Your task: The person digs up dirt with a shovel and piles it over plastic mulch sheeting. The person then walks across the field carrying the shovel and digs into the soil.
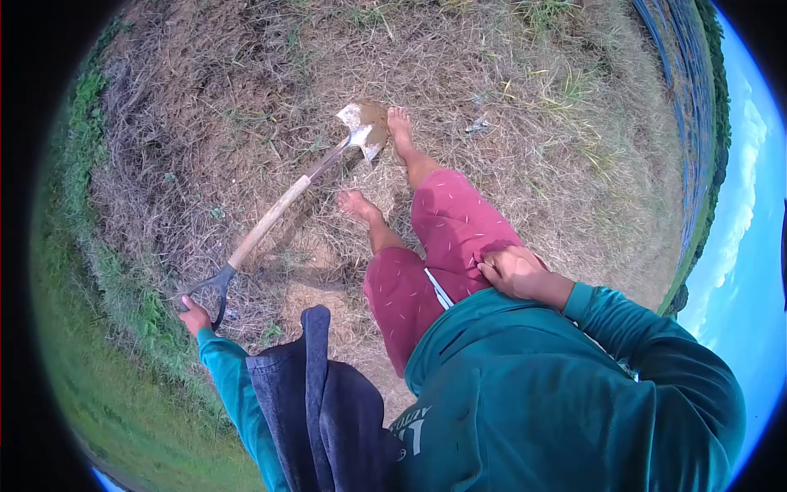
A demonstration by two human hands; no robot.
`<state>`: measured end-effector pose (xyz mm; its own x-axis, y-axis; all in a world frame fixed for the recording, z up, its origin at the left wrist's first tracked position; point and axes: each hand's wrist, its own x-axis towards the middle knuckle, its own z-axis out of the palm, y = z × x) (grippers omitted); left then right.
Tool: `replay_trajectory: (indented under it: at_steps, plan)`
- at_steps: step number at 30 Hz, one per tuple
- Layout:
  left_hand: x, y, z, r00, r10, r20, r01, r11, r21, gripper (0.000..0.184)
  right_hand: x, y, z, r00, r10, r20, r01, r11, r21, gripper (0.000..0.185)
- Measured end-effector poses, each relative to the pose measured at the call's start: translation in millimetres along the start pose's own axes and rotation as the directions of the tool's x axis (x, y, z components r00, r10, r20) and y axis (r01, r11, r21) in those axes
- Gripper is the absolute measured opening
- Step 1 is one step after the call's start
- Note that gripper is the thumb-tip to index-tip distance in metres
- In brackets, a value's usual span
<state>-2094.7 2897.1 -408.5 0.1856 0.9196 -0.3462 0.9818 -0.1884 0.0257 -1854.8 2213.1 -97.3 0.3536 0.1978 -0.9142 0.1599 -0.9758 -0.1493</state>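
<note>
My left hand (195, 316), at the lower left, is closed around the black D-shaped grip of a shovel (275, 211). The wooden shaft slants up and right to a metal blade, partly coated in brown soil, beside my bare feet. My right hand (512, 272) rests at the waist of my red shorts (459, 217), its fingers curled into the fabric. A white drawstring hangs near it. Dark cloth (348, 410) hangs down over my teal long-sleeved top (566, 394), close to my left arm.
Dry grass and bare soil (320, 275) lie underfoot. A small grey scrap (478, 125) lies near my foot. Green grass (106, 353) grows along the left. Long blue-grey strips (693, 98) run along the far right, before a line of trees.
</note>
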Motion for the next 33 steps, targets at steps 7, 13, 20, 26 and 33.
replay_trajectory:
  at_steps: [7, 13, 20, 26, 33]
  plan:
    - [-2.6, 34.8, -18.9, 0.999, -0.028, 0.038, 0.025, 0.998, 0.065, 0.091, -28.2, -14.9, 13.0, 0.954, -0.104, -0.28, 0.089, 0.994, -0.066, 0.024]
    - [-10.8, 42.3, -28.3, 1.0, -0.021, 0.014, 0.022, 0.995, -0.098, 0.092, -24.8, -2.9, 21.7, 0.947, -0.019, -0.32, 0.022, 1.0, 0.007, 0.025]
    - [-48.7, -64.2, 33.5, 0.985, -0.171, -0.018, 0.169, 0.984, -0.061, 0.095, -7.2, 5.9, 15.3, 0.983, -0.073, -0.168, 0.08, 0.996, 0.038, 0.034]
    - [-179.9, -49.1, -4.5, 0.967, -0.227, 0.111, 0.25, 0.927, -0.28, 0.078, 104.1, -59.3, 3.6, 0.959, -0.195, -0.205, 0.28, 0.766, 0.579, 0.025]
    - [-273.7, -59.7, -39.1, 0.936, -0.345, -0.074, 0.302, 0.891, -0.339, 0.068, 352.6, -136.4, 153.9, 0.95, 0.122, 0.288, -0.292, 0.021, 0.956, 0.036]
